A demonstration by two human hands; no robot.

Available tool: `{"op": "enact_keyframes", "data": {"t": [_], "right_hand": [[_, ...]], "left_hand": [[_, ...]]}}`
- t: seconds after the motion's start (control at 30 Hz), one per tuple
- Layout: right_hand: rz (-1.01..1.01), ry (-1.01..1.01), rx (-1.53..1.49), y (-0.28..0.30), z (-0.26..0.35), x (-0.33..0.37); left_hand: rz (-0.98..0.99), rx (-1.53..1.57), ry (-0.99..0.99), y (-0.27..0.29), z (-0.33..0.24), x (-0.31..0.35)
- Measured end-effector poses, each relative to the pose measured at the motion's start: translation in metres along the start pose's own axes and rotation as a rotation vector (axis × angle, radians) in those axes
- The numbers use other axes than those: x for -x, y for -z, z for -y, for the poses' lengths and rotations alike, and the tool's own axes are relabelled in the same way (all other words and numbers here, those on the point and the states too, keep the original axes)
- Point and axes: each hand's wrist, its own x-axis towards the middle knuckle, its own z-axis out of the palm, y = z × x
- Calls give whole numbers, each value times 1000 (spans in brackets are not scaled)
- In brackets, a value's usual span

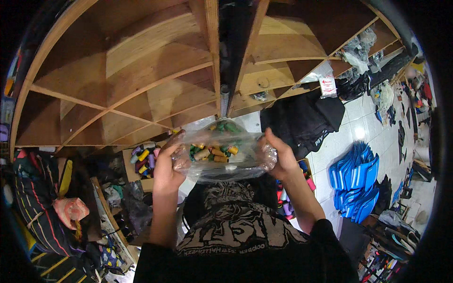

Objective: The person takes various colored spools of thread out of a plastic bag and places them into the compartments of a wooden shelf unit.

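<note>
While both hands grip it, left hand (pixel 166 166) and right hand (pixel 278 158) with fingers clamped on its ends, the clear bag (pixel 222 158) of thread spools (pixel 213 152) hangs near the chest, below wooden shelves (pixel 155 89), already filled, mouth not visibly tied.

Both hands, left (pixel 166 166) and right (pixel 282 158), clasp a clear bag (pixel 222 153) of thread spools.

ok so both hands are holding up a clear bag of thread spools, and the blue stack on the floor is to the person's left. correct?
Not quite. Both hands, left hand and right hand, do hold the clear bag of thread spools, but the blue stack lies on the white tiled floor to the person's right, not left. The head view shows it.
</note>
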Motion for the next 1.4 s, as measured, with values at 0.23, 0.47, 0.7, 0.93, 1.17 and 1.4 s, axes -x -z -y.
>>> {"op": "enact_keyframes", "data": {"t": [0.23,0.47,0.7,0.93,1.17,1.4], "right_hand": [[41,224,-337,48,71,5],[-35,26,-139,141,131,9],[-144,453,1070,146,176,43],[422,923,1570,66,187,40],[470,516,2124,91,111,-77],[379,481,1590,166,42,-126]], "left_hand": [[274,-1063,68,-70,13,-13],[367,-314,-59,-137,77,-35],[179,-53,-339,-206,132,-7],[273,-91,-346,-219,138,3],[365,-48,-295,-235,158,-21],[374,12,-246,-212,181,-36]]}}
